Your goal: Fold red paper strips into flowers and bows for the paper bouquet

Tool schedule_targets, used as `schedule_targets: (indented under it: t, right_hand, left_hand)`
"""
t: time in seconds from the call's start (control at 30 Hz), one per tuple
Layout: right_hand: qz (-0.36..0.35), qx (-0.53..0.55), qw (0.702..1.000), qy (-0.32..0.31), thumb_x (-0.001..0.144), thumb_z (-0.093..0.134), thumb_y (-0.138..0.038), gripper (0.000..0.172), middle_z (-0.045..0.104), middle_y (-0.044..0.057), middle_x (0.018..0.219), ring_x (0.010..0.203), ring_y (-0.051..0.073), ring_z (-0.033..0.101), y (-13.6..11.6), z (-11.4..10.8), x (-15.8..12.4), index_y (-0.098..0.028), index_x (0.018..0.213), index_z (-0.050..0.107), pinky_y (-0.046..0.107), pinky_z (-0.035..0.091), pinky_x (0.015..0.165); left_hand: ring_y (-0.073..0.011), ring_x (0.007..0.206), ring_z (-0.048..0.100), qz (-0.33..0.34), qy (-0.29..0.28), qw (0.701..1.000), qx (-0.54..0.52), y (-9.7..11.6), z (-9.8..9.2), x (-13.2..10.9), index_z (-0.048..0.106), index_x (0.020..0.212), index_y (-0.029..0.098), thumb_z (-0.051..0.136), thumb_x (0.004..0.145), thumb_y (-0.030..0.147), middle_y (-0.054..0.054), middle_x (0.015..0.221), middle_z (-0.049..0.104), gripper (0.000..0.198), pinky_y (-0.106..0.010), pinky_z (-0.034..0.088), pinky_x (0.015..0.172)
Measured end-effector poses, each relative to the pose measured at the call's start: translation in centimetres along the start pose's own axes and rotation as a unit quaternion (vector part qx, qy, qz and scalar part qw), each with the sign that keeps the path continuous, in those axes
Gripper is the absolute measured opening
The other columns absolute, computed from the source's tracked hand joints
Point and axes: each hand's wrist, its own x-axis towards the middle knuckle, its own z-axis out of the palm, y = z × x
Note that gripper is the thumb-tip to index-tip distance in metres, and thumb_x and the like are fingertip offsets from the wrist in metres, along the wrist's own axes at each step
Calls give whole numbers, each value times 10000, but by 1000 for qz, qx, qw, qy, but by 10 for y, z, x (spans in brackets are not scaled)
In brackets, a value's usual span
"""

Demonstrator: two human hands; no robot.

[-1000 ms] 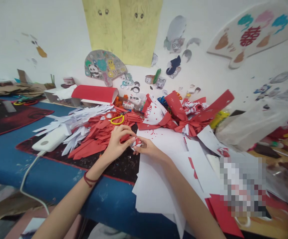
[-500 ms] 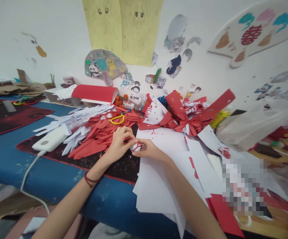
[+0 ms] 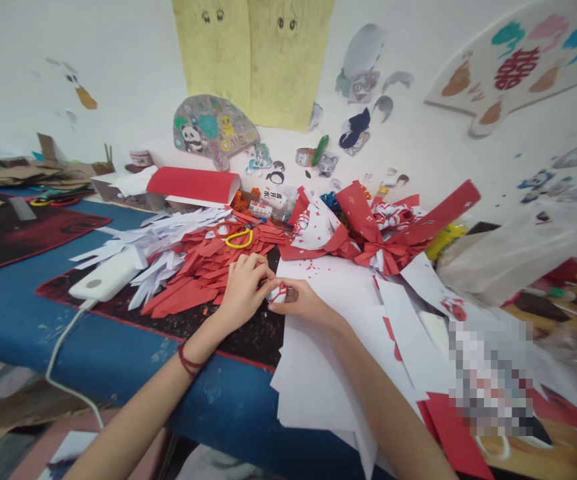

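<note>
Between my fingertips is a small folded piece of red and white paper [image 3: 279, 293]. My right hand [image 3: 304, 303] pinches it from the right with thumb and forefinger. From the left, my left hand [image 3: 246, 285] is closed with its fingertips against the same piece; its exact grip is partly hidden. Both hands are over the edge where white paper sheets [image 3: 318, 380] overlap a dark mat [image 3: 258, 337]. Just beyond my left hand lies a heap of red paper strips [image 3: 188, 283], with white paper strips [image 3: 168, 230] beside it.
Yellow-handled scissors [image 3: 239, 239] rest on the red strips. A white power bank [image 3: 103, 277] with a cable lies at the left. Red and white paper bundles [image 3: 383, 233] stand at the back. A plastic bag [image 3: 508, 250] and red paper [image 3: 456, 433] are to the right.
The whole view has shifted slightly, so things appear a little further right. My fingers have moved slightly around the folded paper, which stays between both hands.
</note>
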Motion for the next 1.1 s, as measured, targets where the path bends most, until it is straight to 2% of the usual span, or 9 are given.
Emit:
schedule_targets:
  t: [0.13, 0.27, 0.37, 0.47, 0.53, 0.67, 0.87, 0.97, 1.1]
  right_hand:
    - [-8, -4, 1000, 18, 679, 790, -375, 465, 558, -21, 757, 631, 103, 479, 4, 1, 1, -156, 1052, 619, 234, 413, 609]
    - [-34, -78, 991, 103, 662, 800, -338, 643, 608, 40, 1012, 721, 125, 562, 9, -1, 3, -204, 1239, 548, 257, 469, 676]
    - [-57, -102, 983, 139, 632, 812, -292, 758, 579, 56, 1137, 787, 141, 598, 11, -6, 5, -242, 1315, 486, 274, 493, 726]
    - [-84, -107, 977, 161, 634, 796, -256, 760, 578, 63, 1170, 830, 160, 612, 12, -10, 6, -253, 1321, 471, 285, 502, 743]
    - [-97, -122, 973, 171, 635, 788, -234, 731, 590, 71, 1184, 858, 177, 611, 11, -12, 6, -248, 1301, 488, 295, 500, 752]
    - [-117, -151, 964, 183, 649, 774, -210, 664, 610, 75, 1214, 882, 197, 608, 8, -12, 5, -241, 1264, 527, 321, 498, 775]
    - [-158, -102, 971, 150, 678, 787, -259, 651, 557, 84, 1309, 1107, 248, 578, 4, -15, 4, -251, 1285, 551, 396, 463, 966]
    - [-158, -50, 978, 130, 679, 802, -307, 642, 568, 96, 1276, 1063, 239, 607, 3, -20, 3, -236, 1274, 573, 393, 492, 941]
    - [-135, -25, 980, 142, 655, 823, -310, 700, 622, 89, 1177, 941, 210, 640, 2, -22, 3, -240, 1297, 551, 391, 528, 883]
  left_hand:
    - [-202, 920, 503, -4, -3, 999, -46, -3, 1, 0, 628, 820, 202, 553, 905, 388, -40, 973, 600, 218, -362, 354, 829]
    - [-192, 919, 549, -37, 15, 991, -125, -11, 2, 3, 612, 945, 193, 556, 900, 357, -48, 980, 627, 179, -344, 416, 840]
    - [-171, 846, 588, -74, -32, 975, -207, -14, 0, 4, 612, 1042, 191, 531, 906, 354, -51, 983, 651, 226, -310, 465, 760]
    - [-148, 775, 596, -76, -92, 957, -263, -15, -1, 3, 594, 1132, 195, 587, 865, 357, -59, 1024, 653, 313, -268, 471, 662]
    - [-139, 775, 600, -65, -105, 949, -290, -16, -1, 2, 538, 1229, 210, 648, 818, 333, -71, 1106, 621, 443, -252, 472, 643]
    - [-132, 792, 612, -52, -109, 940, -320, -17, 1, 1, 433, 1347, 239, 671, 802, 284, -81, 1177, 564, 596, -262, 495, 693]
    - [-204, 982, 595, -19, -79, 960, -269, -17, -1, 3, 511, 1296, 239, 668, 813, 280, -87, 1194, 590, 509, -337, 492, 836]
    - [-217, 1051, 580, -8, -83, 957, -277, -18, -3, 3, 501, 1309, 249, 654, 828, 281, -87, 1247, 575, 506, -356, 475, 897]
    - [-201, 1003, 590, 0, -79, 961, -264, -18, -6, 4, 501, 1303, 249, 656, 830, 291, -84, 1261, 572, 500, -338, 477, 869]
